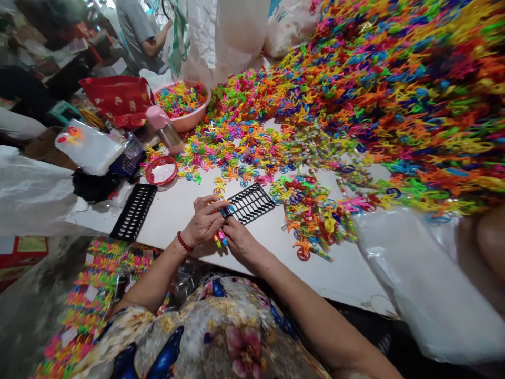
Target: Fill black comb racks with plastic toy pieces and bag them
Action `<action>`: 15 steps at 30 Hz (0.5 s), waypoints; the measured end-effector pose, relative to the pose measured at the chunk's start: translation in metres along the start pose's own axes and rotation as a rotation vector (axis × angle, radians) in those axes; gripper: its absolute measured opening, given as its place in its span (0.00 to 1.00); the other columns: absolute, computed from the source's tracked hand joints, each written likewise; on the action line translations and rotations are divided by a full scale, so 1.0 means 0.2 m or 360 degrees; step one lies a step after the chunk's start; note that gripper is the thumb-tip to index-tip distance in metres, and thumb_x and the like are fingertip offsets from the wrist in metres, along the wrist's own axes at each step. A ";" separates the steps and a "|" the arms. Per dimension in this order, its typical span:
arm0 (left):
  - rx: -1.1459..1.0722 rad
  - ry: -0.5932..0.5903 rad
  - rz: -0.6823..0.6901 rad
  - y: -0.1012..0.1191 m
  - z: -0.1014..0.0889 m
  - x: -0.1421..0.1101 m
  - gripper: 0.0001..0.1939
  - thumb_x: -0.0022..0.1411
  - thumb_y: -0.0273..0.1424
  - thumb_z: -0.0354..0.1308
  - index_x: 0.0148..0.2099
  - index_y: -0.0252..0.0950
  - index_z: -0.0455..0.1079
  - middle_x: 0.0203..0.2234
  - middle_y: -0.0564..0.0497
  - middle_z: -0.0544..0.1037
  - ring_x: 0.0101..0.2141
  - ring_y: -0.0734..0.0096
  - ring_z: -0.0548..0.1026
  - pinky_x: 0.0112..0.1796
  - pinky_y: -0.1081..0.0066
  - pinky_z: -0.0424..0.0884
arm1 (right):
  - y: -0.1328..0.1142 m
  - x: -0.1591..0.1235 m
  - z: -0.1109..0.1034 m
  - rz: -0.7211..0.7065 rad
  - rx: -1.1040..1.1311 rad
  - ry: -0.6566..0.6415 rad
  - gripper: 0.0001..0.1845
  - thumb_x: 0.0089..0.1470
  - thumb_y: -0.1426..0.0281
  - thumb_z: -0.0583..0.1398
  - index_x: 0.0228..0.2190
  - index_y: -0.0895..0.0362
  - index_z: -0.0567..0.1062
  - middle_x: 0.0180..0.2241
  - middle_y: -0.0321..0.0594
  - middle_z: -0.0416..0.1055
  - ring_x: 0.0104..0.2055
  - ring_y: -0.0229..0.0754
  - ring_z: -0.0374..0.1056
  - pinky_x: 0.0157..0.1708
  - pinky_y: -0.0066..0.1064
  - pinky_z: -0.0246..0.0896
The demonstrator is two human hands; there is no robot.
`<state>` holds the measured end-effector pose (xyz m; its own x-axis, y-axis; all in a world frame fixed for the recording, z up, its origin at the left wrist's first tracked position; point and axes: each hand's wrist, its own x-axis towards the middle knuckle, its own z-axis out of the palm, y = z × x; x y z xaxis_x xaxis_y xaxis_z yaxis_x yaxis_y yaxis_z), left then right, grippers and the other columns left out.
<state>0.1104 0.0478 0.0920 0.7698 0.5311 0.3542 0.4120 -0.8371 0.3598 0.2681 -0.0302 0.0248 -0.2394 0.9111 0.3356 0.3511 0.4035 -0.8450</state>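
At the front of the white table (205, 176), my left hand (203, 221), with a red bead bracelet on its wrist, curls round a few coloured plastic toy pieces (220, 239). Their pink, green and blue ends stick out below its fingers. Close beside it, my right hand (239, 239) is closed, its fingertips against the same pieces; part of its grip is hidden. A black slotted rack (252, 204) lies just beyond both hands, its left end behind the fingers. To the right is a small heap of colourful toys with wheel-like rings (311, 205), mixed with patterned sticks.
A huge pile of bright plastic toys (379, 105) covers the right and back. On the left are another black rack (133, 213), a red basket (161, 172), a pink-topped flask (165, 129) and a toy-filled basin (189, 122). Clear plastic bags (426, 279) hang over the right edge.
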 end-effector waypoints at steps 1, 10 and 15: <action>0.0005 -0.0023 0.0004 0.00 0.00 0.00 0.21 0.71 0.36 0.43 0.35 0.40 0.76 0.53 0.50 0.75 0.56 0.57 0.61 0.56 0.50 0.53 | 0.00 0.00 0.00 0.0007 -0.0015 -0.0005 0.11 0.60 0.74 0.56 0.41 0.58 0.77 0.43 0.44 0.67 0.45 0.44 0.65 0.45 0.36 0.64; 0.0008 -0.0066 0.0060 -0.01 -0.02 0.01 0.21 0.71 0.40 0.43 0.36 0.42 0.75 0.54 0.51 0.75 0.60 0.57 0.59 0.60 0.49 0.51 | -0.17 -0.19 -0.19 0.0182 -0.0385 0.0156 0.16 0.61 0.73 0.56 0.51 0.57 0.70 0.51 0.49 0.66 0.52 0.46 0.64 0.52 0.38 0.65; -0.0024 0.0393 -0.0045 0.07 0.00 -0.07 0.19 0.71 0.42 0.42 0.51 0.41 0.71 0.52 0.46 0.75 0.57 0.59 0.66 0.59 0.50 0.56 | -0.18 -0.63 -0.51 0.0578 -0.1369 0.0527 0.10 0.63 0.72 0.52 0.39 0.55 0.73 0.40 0.48 0.68 0.40 0.47 0.66 0.41 0.38 0.66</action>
<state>0.1060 0.0284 0.0913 0.6149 0.5718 0.5431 0.4228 -0.8204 0.3850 0.3777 -0.1518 0.0550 0.2325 0.9162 0.3263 0.9221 -0.1009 -0.3736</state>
